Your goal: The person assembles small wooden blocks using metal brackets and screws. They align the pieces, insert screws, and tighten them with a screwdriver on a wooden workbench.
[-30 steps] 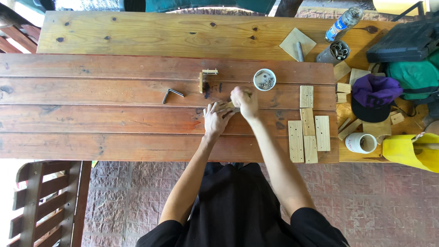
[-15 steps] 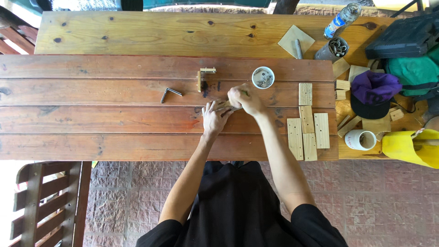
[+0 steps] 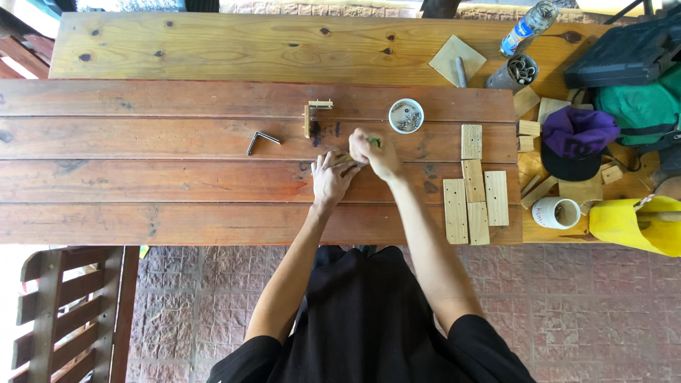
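Note:
My left hand (image 3: 330,179) presses down on a small wooden piece (image 3: 342,159) on the red-brown plank table (image 3: 177,177). My right hand (image 3: 374,152) is closed on a small green-handled tool (image 3: 373,142) just right of that piece; the tool's tip is hidden by my fingers. Just beyond my hands stands a small L-shaped wooden assembly (image 3: 312,117), and a white bowl of screws (image 3: 406,115) sits a little to the right of it.
A bent metal key (image 3: 261,140) lies to the left. Several drilled wooden blocks (image 3: 475,188) lie to the right. Farther right are a white cup (image 3: 555,212), a purple cap (image 3: 576,140), a yellow object (image 3: 635,223), a tin of bits (image 3: 516,72), a bottle (image 3: 528,27) and a black case (image 3: 624,55). A wooden chair (image 3: 67,312) stands lower left.
My right hand has moved a little up and right from the wooden piece, its grip turning on the tool. My left hand has stayed on the piece.

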